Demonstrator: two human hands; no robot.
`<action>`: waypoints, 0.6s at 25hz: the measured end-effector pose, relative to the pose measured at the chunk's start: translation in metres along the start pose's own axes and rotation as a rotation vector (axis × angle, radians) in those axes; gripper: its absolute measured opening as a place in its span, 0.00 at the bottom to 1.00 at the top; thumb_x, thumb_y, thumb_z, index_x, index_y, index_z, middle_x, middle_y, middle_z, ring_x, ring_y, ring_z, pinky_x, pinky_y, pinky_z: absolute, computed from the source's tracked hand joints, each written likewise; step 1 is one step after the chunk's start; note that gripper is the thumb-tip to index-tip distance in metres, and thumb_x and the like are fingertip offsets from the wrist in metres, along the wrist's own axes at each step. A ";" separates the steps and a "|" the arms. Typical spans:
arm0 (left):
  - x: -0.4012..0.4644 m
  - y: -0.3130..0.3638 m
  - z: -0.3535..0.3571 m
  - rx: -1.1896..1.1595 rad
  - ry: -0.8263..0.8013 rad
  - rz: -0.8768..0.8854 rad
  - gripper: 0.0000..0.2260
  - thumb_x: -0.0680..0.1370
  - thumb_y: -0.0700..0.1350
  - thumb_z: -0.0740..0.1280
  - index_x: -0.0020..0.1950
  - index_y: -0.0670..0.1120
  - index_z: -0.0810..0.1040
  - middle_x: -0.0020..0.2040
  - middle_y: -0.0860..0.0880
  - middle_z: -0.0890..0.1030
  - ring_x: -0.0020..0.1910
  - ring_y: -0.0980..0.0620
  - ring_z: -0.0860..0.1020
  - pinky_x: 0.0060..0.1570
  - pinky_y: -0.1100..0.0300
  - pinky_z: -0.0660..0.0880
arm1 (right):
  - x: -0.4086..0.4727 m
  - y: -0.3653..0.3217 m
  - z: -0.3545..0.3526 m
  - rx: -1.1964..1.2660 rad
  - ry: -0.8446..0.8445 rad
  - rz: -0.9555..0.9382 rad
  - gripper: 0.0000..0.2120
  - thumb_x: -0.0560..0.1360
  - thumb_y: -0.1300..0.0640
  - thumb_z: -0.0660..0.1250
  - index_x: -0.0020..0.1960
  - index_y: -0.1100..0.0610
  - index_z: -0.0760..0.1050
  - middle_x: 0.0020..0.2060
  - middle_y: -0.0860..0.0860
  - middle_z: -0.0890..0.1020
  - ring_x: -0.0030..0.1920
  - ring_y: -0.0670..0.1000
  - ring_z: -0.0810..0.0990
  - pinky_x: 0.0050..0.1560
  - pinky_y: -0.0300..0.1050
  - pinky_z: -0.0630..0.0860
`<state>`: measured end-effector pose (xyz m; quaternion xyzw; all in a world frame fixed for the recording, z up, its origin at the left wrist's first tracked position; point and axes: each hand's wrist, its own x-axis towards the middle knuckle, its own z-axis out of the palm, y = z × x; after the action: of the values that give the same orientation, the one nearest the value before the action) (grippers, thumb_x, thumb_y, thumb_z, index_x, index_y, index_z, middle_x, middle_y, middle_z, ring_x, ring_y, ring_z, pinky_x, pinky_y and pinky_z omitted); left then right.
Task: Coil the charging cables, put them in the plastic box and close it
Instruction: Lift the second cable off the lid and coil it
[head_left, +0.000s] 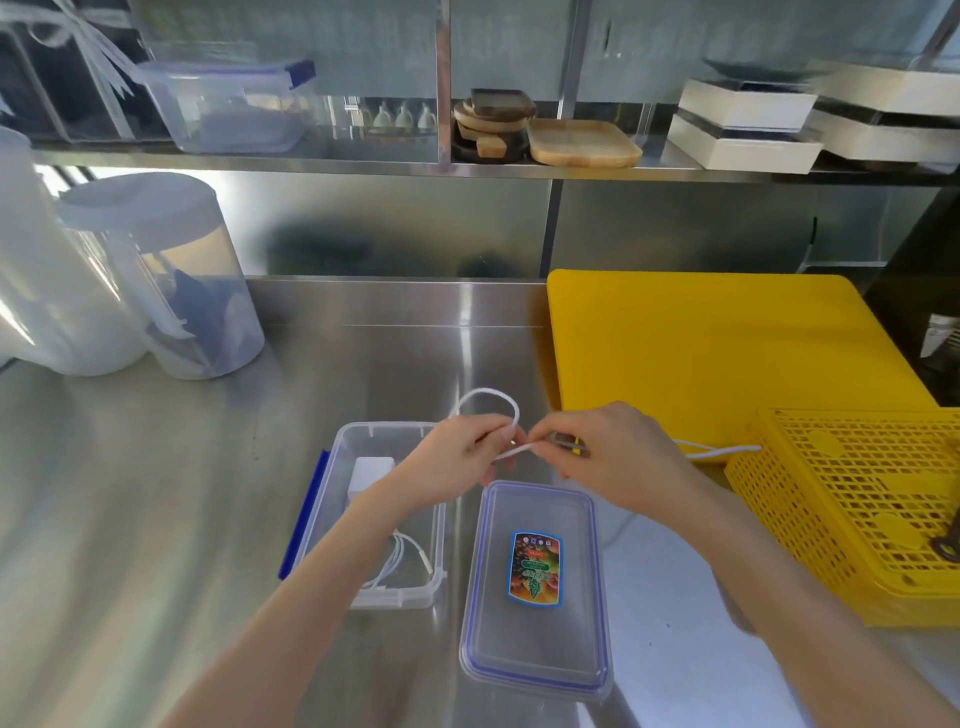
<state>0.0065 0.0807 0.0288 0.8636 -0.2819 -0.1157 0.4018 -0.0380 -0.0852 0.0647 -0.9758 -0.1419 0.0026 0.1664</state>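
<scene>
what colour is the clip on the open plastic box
Blue, on the plastic box's left edge; head view shows it best.

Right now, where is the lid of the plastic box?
The lid lies flat on the steel counter, low in the head view, just right of the open plastic box and below both hands.

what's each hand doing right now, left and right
Left hand: closed, pinching the looped white cable.
Right hand: closed, pinching the same cable where it trails off toward the yellow basket.
</scene>
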 end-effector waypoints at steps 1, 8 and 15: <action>-0.002 0.003 0.002 -0.089 -0.028 -0.007 0.12 0.81 0.42 0.53 0.43 0.46 0.74 0.28 0.55 0.70 0.23 0.61 0.68 0.31 0.65 0.66 | 0.000 0.001 -0.005 0.004 0.039 0.018 0.10 0.75 0.46 0.60 0.51 0.49 0.76 0.32 0.41 0.75 0.30 0.40 0.69 0.30 0.33 0.63; -0.011 0.021 -0.003 -0.910 -0.088 -0.065 0.13 0.77 0.51 0.57 0.36 0.47 0.72 0.21 0.57 0.60 0.19 0.61 0.56 0.20 0.70 0.55 | 0.004 0.002 -0.005 0.269 0.297 -0.029 0.22 0.68 0.37 0.57 0.38 0.55 0.75 0.24 0.44 0.71 0.26 0.45 0.68 0.28 0.33 0.61; -0.011 0.011 -0.039 -1.748 -0.010 0.030 0.08 0.71 0.48 0.65 0.34 0.46 0.74 0.26 0.52 0.56 0.21 0.56 0.53 0.19 0.63 0.53 | 0.004 0.042 0.015 0.827 0.344 0.191 0.20 0.79 0.52 0.53 0.28 0.54 0.64 0.16 0.45 0.66 0.19 0.42 0.62 0.23 0.32 0.58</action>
<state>0.0095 0.1062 0.0623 0.2418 -0.1052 -0.2892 0.9202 -0.0237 -0.1177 0.0368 -0.8223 -0.0086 -0.0879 0.5622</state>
